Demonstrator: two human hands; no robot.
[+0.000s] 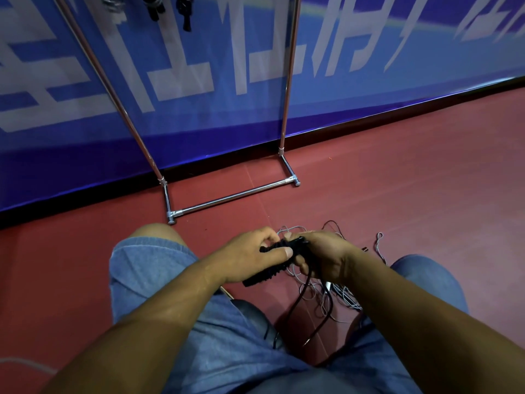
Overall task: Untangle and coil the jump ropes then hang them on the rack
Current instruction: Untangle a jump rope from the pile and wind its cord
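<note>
My left hand (252, 255) and my right hand (324, 257) meet over the red floor, both closed around the black ribbed handles (265, 273) of a black jump rope. Its black cord (298, 302) trails down from my right hand toward my lap. Under and behind my hands lies a tangle of thin grey ropes (341, 300) on the floor. A chrome rack (227, 199) stands ahead against the wall. Coiled ropes (154, 7) hang from its top at the upper edge of the view.
I am crouched with both knees in blue denim shorts (147, 265) on either side of the tangle. A blue banner wall (369, 66) with pale lettering runs behind the rack. Red floor (412, 180) stretches to the right.
</note>
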